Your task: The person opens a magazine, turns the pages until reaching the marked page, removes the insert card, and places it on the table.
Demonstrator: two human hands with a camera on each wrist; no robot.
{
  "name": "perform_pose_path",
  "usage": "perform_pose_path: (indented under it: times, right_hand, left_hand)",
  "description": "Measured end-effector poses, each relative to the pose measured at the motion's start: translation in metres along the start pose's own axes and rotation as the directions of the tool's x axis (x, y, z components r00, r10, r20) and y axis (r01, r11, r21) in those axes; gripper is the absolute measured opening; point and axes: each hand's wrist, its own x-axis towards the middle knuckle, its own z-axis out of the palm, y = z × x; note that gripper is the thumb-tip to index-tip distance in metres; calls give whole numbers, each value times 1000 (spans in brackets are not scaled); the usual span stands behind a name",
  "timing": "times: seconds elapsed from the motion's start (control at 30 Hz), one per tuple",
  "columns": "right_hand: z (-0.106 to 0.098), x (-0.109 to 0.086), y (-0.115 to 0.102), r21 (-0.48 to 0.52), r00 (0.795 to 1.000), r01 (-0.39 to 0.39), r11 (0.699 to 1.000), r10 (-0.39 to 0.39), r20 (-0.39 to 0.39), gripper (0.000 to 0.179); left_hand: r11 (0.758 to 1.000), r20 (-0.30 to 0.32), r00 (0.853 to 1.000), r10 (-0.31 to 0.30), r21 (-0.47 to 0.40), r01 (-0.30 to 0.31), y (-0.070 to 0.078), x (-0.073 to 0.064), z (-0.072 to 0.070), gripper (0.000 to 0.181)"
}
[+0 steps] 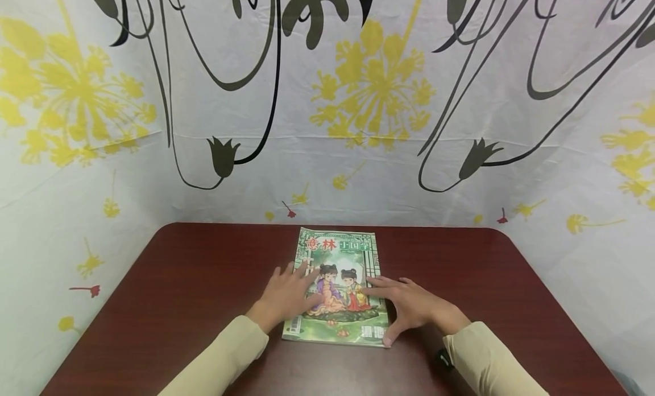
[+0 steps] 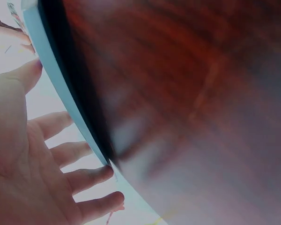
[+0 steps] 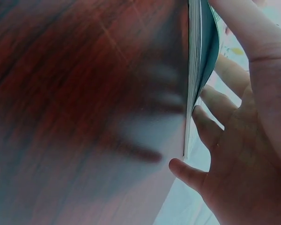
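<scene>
A green magazine [image 1: 338, 331] lies flat on the table, its cover showing two cartoon children and red and green Chinese characters. My left hand [image 1: 284, 296] rests on its left side, fingers spread and thumb over the cover. On the other side, my right hand [image 1: 411, 308] touches the right edge, with the thumb by the near right corner and fingertips over the cover. The left wrist view shows the spine side of the magazine [image 2: 61, 89] beside my extended fingers. In the right wrist view the page edges [image 3: 193, 56] show, the cover bowed slightly up from them.
The dark red-brown wooden table [image 1: 215, 265] has rounded far corners. Behind it and at both sides hangs a white cloth [image 1: 317, 180] printed with yellow flowers and dark vines. A small black object [image 1: 444, 359] shows at my right cuff.
</scene>
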Motion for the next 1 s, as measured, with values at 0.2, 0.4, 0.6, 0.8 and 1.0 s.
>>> perform_pose_path:
  times: [0.2,0.4,0.6,0.8,1.0]
  right_hand:
    - [0,2,-1,-16,1000,-9,1000,9,-8,105]
    - [-1,4,-1,-55,999,-1,999,0,-32,102]
    - [-5,6,-2,-83,999,-22,996,18,-44,103]
    - [-11,8,-5,-61,998,-16,998,12,-59,102]
    - [-15,8,-7,-8,997,-36,999,35,-65,100]
  left_hand:
    - [999,-27,999,25,44,-24,3,-2,3,64]
    - [976,-32,975,220,14,-219,13,-6,3,64]
    - [926,-6,927,376,24,-376,24,-9,1,73]
    - [885,-69,889,452,157,-438,32,-11,0,75]
    - [878,-105,875,473,146,-456,31,-10,-2,63]
